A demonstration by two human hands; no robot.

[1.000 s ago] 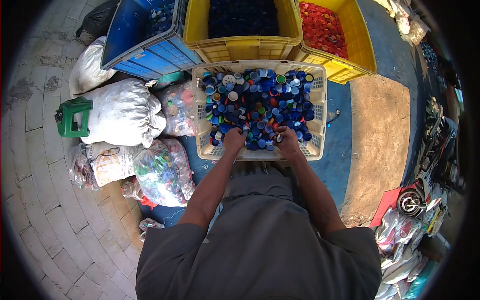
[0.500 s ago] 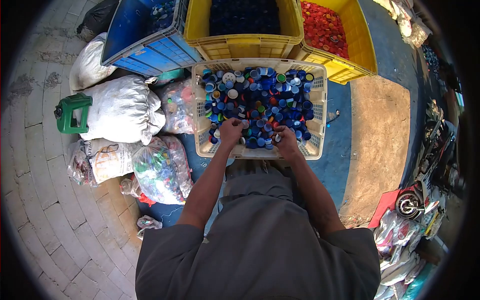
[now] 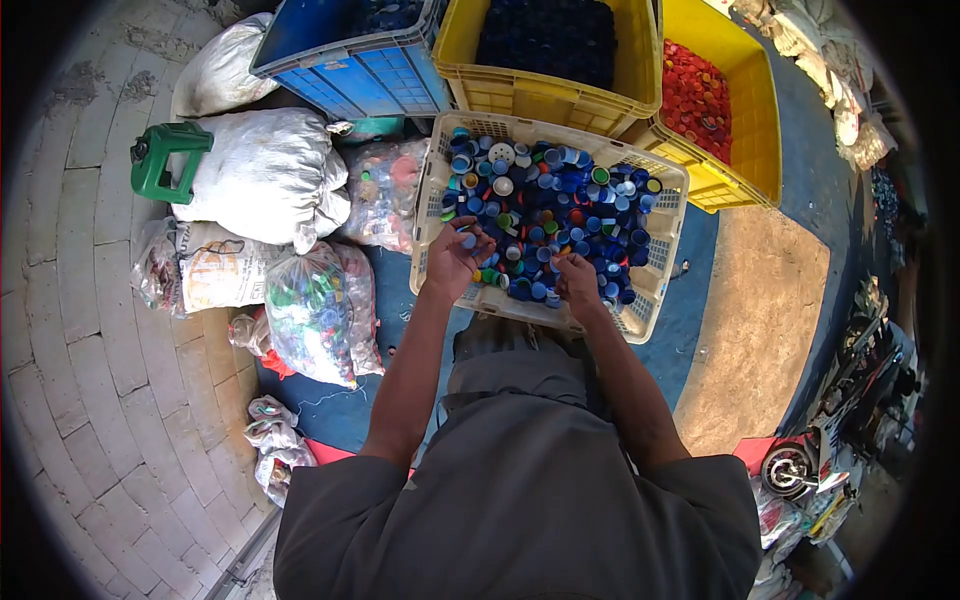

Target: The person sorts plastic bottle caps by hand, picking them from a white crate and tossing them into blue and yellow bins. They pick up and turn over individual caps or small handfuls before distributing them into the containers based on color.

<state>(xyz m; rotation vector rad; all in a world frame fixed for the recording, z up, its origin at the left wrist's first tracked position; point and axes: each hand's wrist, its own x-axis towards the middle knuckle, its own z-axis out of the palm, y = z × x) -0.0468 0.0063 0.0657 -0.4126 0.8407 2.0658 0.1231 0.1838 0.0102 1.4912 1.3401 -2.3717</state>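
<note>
Currently L hand (image 3: 455, 265) holds blue cap (image 3: 468, 241) nr crate (image 3: 661, 262) left rim, ctr frame; R hand (image 3: 578, 284) at caps (image 3: 590, 225), fingers bent, can't tell if gripping.

Bottle caps (image 3: 590, 210) are filling the lattice-sided plastic crate (image 3: 661, 250), marking this as a plastics sorting and recycling yard. Beyond the crate, a blue bin (image 3: 350, 84) and two yellow bins (image 3: 540, 102) are holding more caps, one of them red. Left of it, white woven sacks (image 3: 255, 165) and clear bags of mixed plastic (image 3: 308, 320) are lying in a heap beside grey paving (image 3: 105, 300). Far right of it, a motorcycle wheel (image 3: 787, 470) is showing near more bags.
</note>
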